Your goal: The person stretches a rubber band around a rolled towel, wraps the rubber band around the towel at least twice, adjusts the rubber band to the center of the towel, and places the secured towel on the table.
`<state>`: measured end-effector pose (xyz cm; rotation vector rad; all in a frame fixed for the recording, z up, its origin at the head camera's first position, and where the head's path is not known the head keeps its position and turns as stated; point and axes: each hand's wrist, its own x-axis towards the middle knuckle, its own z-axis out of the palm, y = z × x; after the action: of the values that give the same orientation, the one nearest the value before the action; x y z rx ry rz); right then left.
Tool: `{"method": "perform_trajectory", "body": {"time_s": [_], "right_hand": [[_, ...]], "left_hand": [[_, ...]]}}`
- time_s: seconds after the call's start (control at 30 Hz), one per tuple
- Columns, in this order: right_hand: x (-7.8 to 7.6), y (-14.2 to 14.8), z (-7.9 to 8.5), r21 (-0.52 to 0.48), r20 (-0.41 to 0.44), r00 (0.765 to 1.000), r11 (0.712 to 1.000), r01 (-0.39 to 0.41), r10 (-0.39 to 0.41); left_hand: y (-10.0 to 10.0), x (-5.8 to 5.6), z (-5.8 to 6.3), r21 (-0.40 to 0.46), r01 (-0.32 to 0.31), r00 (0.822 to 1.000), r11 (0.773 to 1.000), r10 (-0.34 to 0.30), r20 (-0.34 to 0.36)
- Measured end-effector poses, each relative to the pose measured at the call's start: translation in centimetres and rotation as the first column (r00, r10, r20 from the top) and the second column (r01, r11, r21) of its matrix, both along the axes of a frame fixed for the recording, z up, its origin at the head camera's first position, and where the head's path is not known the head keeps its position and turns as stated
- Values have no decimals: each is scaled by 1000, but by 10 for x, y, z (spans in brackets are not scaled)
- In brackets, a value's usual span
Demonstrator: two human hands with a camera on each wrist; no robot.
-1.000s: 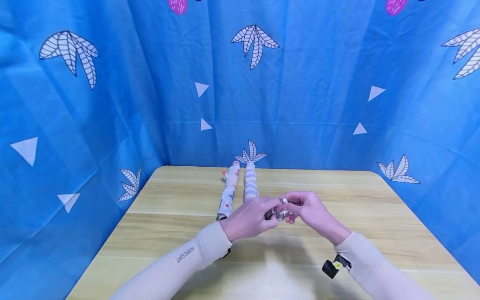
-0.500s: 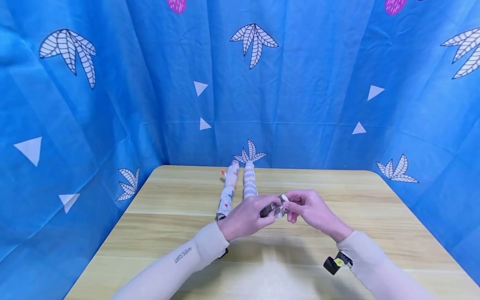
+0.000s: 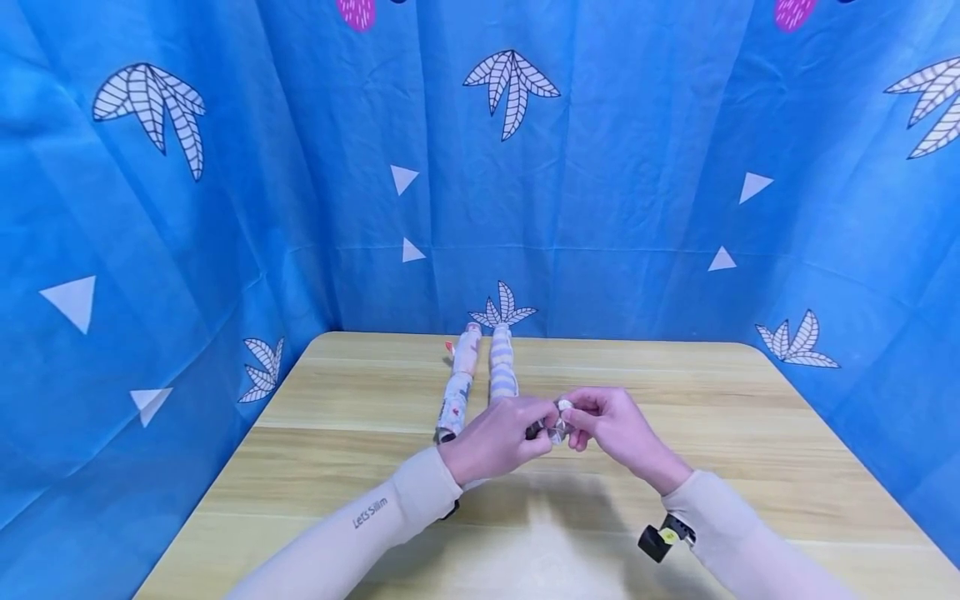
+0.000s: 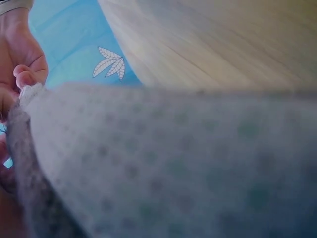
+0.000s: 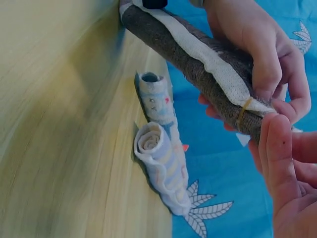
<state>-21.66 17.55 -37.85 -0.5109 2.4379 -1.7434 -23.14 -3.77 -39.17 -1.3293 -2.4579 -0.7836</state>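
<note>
A rolled-up cloth (image 5: 208, 82), dark grey-brown and fuzzy with a white strip along it, is held up over the table between both hands. Its other face, whitish with green and dark dots, fills much of the left wrist view (image 4: 163, 158). A tan rubber band (image 5: 241, 113) goes around the roll near one end. My left hand (image 3: 501, 435) grips the roll just behind the band, thumb on the white strip. My right hand (image 3: 617, 427) pinches the end at the band with thumb and fingertips. The fingers partly hide that end.
Two more rolled cloths lie side by side on the wooden table (image 3: 360, 392), beyond my left hand: a patterned one (image 3: 456, 400) and a purple-and-white striped one (image 3: 501, 362). A small red tag (image 3: 448, 345) shows beside them. Blue curtain (image 3: 622, 208) encloses the back and sides.
The roll's end tipped up between the hands half a second ago and is lower now. My right hand and wrist have shifted slightly left. The rolls on the table stay put.
</note>
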Motion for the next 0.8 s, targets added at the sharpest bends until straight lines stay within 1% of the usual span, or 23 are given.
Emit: {"method": "perform_trajectory", "body": {"time_s": [0.07,0.13,0.23,0.33,0.43,0.5,0.67,0.7,0.73,0.8], "right_hand": [[0,2,0,8,1,1000,1000,11,-11],[-1,4,2,18,2,1000,1000,22,-22],[-2,6,4,25,0,1000,999,29,-29],[-3,7,6,24,3,1000,999,29,-29],[-3,6,9,12,14,999,999,43,-43],[-2,5,10,0,24,998,998,57,-57],[-2,3,7,-36,29,994,994,104,-103],[-2,2,6,-42,26,993,993,112,-111],[-2,1,5,-48,28,992,991,122,-120],[-2,0,4,-58,32,990,989,136,-134]], "left_hand": [[2,-1,-2,-8,2,999,1000,-2,-34],[3,-2,-5,-14,-2,996,1000,0,-88],[5,-2,-10,-5,-14,983,1000,13,-184],[5,-2,-16,30,-27,960,999,34,-279],[5,-2,-18,54,-33,940,998,49,-339],[5,-1,-18,49,-43,922,998,58,-383],[7,5,-11,-3,-82,879,997,71,-471],[7,6,-11,-11,-89,876,996,73,-477],[8,7,-10,-18,-95,877,995,75,-474],[8,8,-11,-27,-107,884,994,82,-460]]}}
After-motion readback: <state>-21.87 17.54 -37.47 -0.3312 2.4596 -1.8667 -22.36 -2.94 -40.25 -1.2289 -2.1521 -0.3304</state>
